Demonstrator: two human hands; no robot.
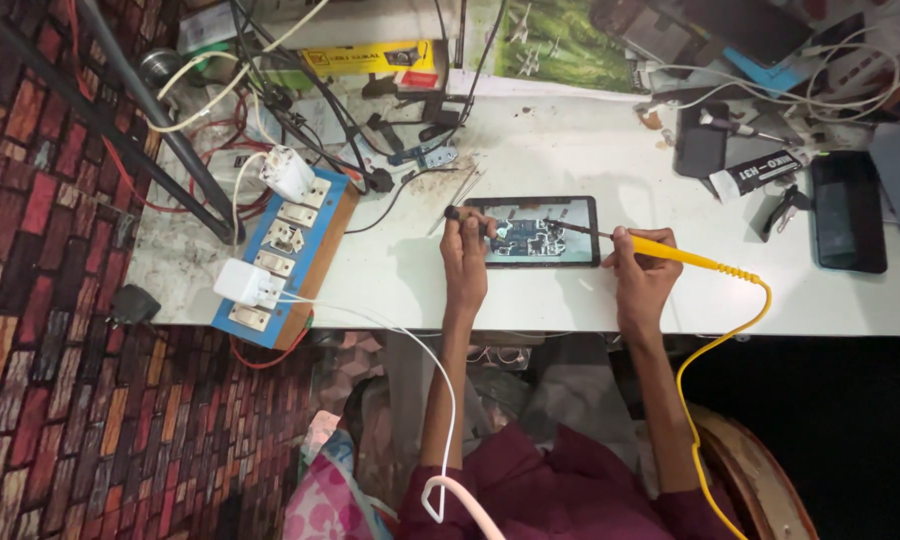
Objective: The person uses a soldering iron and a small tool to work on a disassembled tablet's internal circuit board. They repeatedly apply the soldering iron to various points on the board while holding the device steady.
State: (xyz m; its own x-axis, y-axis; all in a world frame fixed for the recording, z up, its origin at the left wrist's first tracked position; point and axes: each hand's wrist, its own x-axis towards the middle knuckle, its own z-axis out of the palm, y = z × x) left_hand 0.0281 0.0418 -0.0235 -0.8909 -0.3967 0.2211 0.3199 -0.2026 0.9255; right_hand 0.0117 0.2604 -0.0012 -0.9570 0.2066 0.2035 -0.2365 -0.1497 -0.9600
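Phone opened on white table, left hand pinching dark tool at its edge, right hand gripping yellow soldering iron, tip over board.

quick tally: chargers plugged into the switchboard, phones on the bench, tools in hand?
White plug-in chargers on the blue switchboard: 2
Phones: 2, opened phone, dark phone
Tools in hand: 2, yellow soldering iron in right hand, dark tool in left hand
Total: 6
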